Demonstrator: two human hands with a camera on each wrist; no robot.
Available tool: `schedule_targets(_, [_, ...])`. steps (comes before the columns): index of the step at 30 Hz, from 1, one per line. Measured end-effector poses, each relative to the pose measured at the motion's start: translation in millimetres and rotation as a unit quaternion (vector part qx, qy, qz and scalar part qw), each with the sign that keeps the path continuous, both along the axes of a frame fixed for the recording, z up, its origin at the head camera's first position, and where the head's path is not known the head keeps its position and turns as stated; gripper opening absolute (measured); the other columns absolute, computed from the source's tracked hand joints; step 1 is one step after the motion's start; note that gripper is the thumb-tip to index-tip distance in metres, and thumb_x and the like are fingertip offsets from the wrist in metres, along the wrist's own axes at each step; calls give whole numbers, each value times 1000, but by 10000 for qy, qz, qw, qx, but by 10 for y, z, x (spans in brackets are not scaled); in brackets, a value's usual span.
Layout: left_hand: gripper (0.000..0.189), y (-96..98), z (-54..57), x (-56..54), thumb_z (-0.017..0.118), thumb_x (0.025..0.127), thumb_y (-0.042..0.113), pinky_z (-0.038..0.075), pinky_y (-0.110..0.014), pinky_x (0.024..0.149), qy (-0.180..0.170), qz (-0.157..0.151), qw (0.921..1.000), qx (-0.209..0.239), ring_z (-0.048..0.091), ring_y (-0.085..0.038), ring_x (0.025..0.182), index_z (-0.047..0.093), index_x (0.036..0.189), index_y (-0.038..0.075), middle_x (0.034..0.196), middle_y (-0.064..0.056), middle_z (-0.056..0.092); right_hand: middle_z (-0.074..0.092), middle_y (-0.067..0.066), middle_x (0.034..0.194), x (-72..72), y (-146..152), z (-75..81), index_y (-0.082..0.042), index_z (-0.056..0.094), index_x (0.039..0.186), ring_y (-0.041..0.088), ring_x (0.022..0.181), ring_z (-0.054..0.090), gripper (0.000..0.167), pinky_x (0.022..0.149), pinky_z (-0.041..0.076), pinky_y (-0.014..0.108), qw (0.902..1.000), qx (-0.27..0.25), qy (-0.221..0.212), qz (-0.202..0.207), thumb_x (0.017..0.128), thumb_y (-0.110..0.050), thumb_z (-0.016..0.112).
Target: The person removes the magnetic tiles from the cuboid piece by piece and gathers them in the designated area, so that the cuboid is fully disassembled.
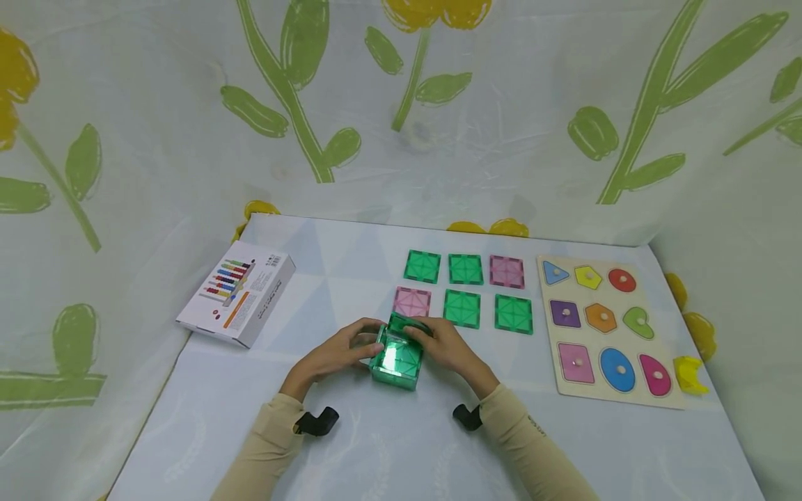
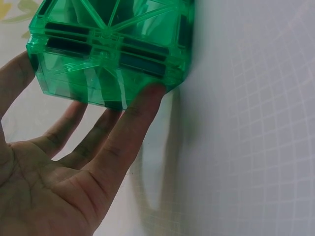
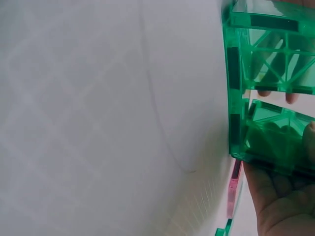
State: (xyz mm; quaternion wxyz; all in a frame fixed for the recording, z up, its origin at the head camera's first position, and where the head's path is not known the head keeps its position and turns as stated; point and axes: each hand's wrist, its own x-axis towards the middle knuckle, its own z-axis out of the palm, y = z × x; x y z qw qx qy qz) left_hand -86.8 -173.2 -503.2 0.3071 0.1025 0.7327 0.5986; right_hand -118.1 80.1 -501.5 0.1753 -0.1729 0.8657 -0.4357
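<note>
A small box of clear green magnetic tiles stands on the table between the hands. My left hand grips its left side; in the left wrist view the thumb and forefinger span one green wall, with the other fingers behind it. At the box's far side, my right hand pinches a green tile. That tile tilts away from the box, and the right wrist view shows its lower edge at the palm, with the thumb on its face.
Beyond the hands lie two rows of flat tiles, mostly green with two pink. A wooden shape puzzle board lies at right, beside a yellow piece. At left is a white toy box.
</note>
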Motion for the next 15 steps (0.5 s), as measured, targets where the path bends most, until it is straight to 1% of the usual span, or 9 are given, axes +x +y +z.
schedule_targets(5, [60,7,-1,-6,61,100,38,58,-48,94,-30,9,10000,69,42,-45,143,38,150,16,156,-24,40,69,11,131,5,0,30,-7,65,133,28,126,61,38,107,49,51,9998,-49,-92,-153,102,-28,59])
schedule_targets(11, [60,2,6,-2,62,99,38,58,-48,94,-32,32,10000,14,44,-44,142,39,150,16,156,-24,41,70,10,129,1,28,46,-10,66,132,28,124,63,36,105,51,50,9998,-69,-26,-165,102,-30,58])
schedule_targets(15, [60,-2,-7,-1,60,100,37,59,-48,93,-25,-16,10000,44,42,-46,142,37,151,14,157,-25,38,68,10,132,-9,89,92,-13,65,134,28,124,63,39,102,53,50,9995,-53,-54,-314,103,-33,57])
